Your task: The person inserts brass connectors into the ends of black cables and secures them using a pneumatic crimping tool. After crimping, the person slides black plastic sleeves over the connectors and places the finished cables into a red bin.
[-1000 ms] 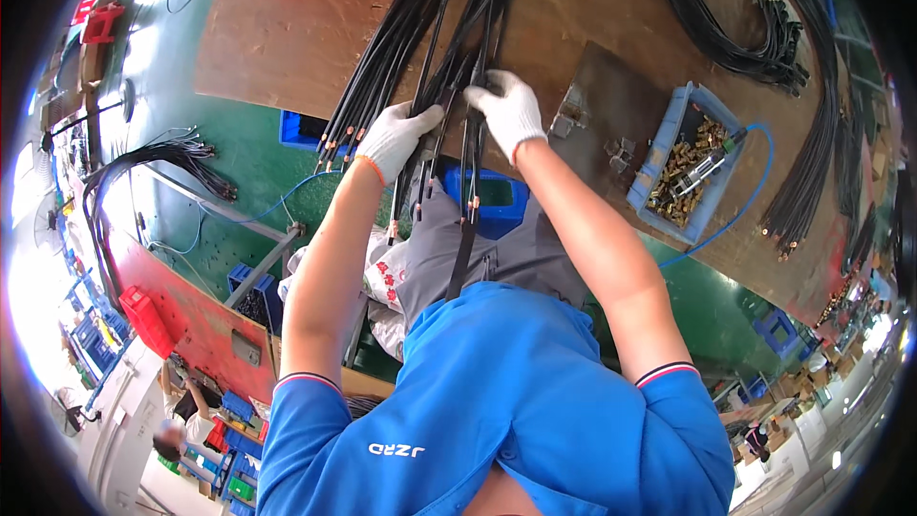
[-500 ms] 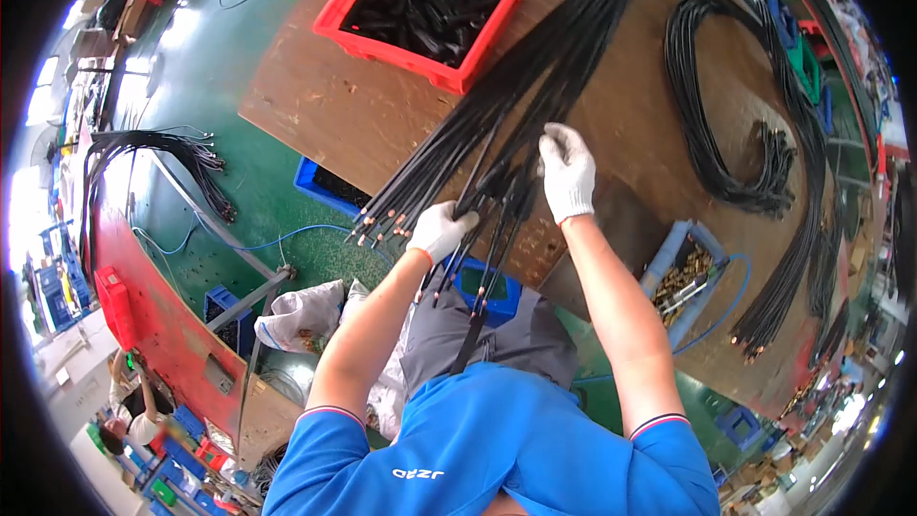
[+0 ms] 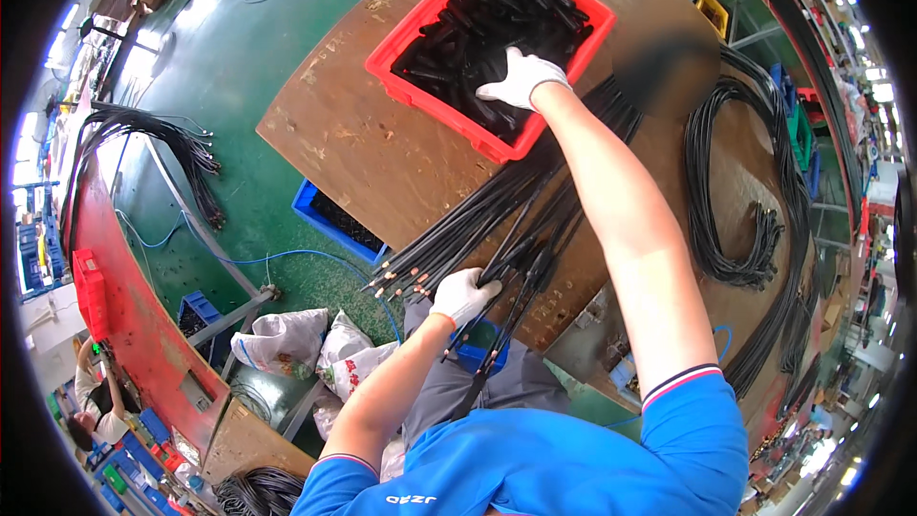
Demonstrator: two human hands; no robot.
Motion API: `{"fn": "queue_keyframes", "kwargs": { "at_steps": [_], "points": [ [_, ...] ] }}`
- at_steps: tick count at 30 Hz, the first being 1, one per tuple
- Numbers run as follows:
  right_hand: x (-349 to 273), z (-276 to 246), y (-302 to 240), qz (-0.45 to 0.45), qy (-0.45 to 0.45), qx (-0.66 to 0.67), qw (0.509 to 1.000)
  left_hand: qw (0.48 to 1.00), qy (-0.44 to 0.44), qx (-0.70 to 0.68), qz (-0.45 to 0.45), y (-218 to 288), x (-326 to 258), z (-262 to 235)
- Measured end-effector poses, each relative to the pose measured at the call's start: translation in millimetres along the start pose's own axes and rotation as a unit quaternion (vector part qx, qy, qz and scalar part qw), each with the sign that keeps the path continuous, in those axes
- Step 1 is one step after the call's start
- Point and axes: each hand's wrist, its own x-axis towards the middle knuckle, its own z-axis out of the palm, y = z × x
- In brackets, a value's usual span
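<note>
My right hand (image 3: 527,81), in a white glove, reaches into a red plastic bin (image 3: 390,76) full of short black rubbery sleeves (image 3: 454,38). Its thumb and fingers are spread, and nothing shows held between them; the fingertips touch or hover just over the sleeves. My left hand (image 3: 462,297), gloved too, is closed around a black cable (image 3: 511,253) at the table's near edge. Beside it the bundle of black cables (image 3: 468,229) fans out, with bare copper-coloured ends at the left. Several dark sleeves sit on cables right of my left hand.
The brown wooden table (image 3: 334,124) carries a coiled cable bundle (image 3: 702,182) at the right. Below its left edge stands a blue bin (image 3: 334,220) of small dark parts. White sacks (image 3: 282,342) lie on the green floor. Further left, more cables (image 3: 177,148) hang over a red bench (image 3: 134,315).
My right hand has moved from the cables up and left into the red bin. My left hand stays closed on a cable. The view has shifted, so the bin appears lower.
</note>
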Motion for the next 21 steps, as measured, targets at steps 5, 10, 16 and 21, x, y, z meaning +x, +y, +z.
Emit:
{"fn": "queue_keyframes", "kwargs": {
  "at_steps": [5, 10, 16, 21],
  "points": [
    [16.0, 17.3, -31.3, 0.051, 0.026, 0.001, 0.998, 1.0, -0.011, -0.016, 0.001, -4.4, 3.0, -4.2],
    [26.0, 23.3, -28.6, -0.04, 0.018, -0.054, 0.998, 1.0, -0.024, -0.009, 0.004, -7.7, 4.5, -4.9],
    [30.9, 25.2, -20.5, -0.088, 0.054, -0.059, 0.993, 0.999, -0.02, -0.024, 0.013, -7.8, 4.8, -6.5],
    [28.5, 27.2, -26.5, -0.138, 0.016, -0.081, 0.987, 1.0, -0.011, -0.017, 0.015, -8.0, 3.3, -6.8]
  ]
}}
